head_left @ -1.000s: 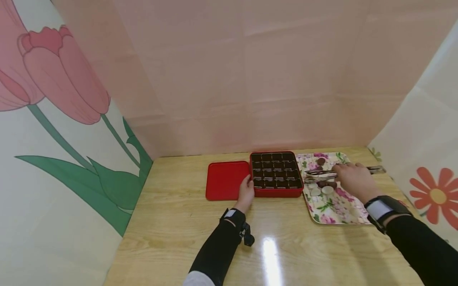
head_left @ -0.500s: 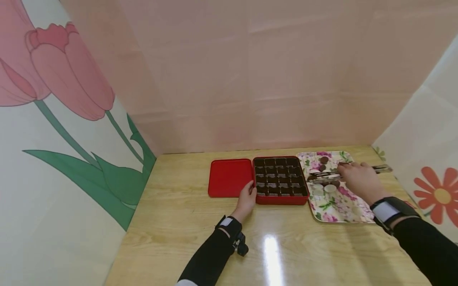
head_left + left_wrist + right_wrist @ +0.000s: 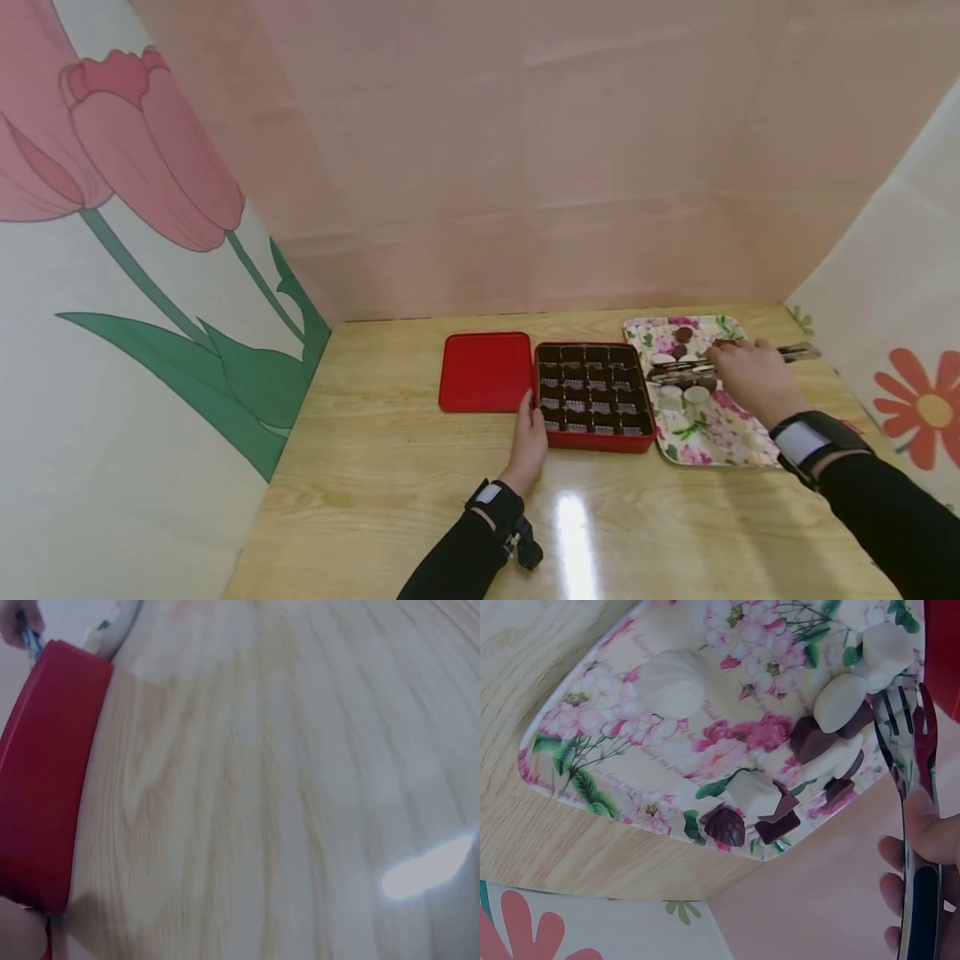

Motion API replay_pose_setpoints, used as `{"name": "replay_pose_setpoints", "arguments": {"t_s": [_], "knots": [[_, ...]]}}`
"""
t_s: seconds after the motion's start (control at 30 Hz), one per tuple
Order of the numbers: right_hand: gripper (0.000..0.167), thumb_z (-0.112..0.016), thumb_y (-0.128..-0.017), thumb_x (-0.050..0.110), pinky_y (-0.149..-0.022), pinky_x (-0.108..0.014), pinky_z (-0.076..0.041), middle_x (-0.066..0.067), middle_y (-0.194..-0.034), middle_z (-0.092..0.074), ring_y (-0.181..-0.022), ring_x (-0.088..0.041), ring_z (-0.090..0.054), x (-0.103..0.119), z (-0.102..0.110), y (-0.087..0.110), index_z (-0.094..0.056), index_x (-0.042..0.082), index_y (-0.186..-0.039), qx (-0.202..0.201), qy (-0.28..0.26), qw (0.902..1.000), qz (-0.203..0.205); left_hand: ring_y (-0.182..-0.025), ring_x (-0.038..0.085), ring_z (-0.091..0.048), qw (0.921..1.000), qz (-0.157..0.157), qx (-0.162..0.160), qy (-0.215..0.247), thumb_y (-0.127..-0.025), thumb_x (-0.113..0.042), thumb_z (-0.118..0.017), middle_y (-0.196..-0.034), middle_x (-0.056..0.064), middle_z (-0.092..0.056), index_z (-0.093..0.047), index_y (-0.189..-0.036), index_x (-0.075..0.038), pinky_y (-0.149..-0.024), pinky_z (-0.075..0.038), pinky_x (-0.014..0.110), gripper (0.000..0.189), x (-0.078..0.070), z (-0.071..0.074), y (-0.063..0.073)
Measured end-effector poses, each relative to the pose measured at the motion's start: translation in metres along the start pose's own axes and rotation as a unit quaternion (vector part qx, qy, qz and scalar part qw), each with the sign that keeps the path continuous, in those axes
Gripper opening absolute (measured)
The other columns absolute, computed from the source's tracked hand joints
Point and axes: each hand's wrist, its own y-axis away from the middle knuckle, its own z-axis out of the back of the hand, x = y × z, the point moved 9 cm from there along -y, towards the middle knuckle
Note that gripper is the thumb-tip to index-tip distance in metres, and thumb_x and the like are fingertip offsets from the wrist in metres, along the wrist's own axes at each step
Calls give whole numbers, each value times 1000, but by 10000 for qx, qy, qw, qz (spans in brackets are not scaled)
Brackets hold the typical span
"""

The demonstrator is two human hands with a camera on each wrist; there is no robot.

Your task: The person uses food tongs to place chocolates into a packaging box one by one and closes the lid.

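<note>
My left hand (image 3: 531, 442) grips the near left corner of a red box (image 3: 600, 443) with a brown compartmented insert. In the left wrist view, a fingertip (image 3: 21, 930) meets the red box wall (image 3: 49, 772). With my right hand (image 3: 753, 379) I hold metal serving tongs (image 3: 915, 772) with fork-like ends; those ends are over the left part of a floral tray (image 3: 720, 442). Several white chocolates (image 3: 840, 703) and dark chocolates (image 3: 810, 741) lie on the tray near the tongs. I see nothing distinct pinched in the tongs.
A flat red lid (image 3: 483, 372) lies left of the box on the wooden table (image 3: 360, 467). The box's right side is close against the tray. A pink backdrop (image 3: 450, 208) rises behind, with flower-printed panels at both sides.
The box has slid toward me, and my left hand has moved along with it. My right hand keeps the tongs over the tray, nearly in place. The view has shifted slightly.
</note>
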Motion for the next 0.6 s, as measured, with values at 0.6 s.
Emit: {"name": "replay_pose_setpoints", "arguments": {"t_s": [0.6], "knots": [[20, -76, -74, -6, -48, -43, -42, -2, -55, -52, -47, -21, -48, 2, 4, -11, -59, 3, -70, 95, 71, 9999, -124, -146, 30, -25, 9998, 3, -9, 198, -109, -40, -32, -161, 3, -25, -25, -159, -23, -117, -24, 55, 53, 16, -9, 5]]}}
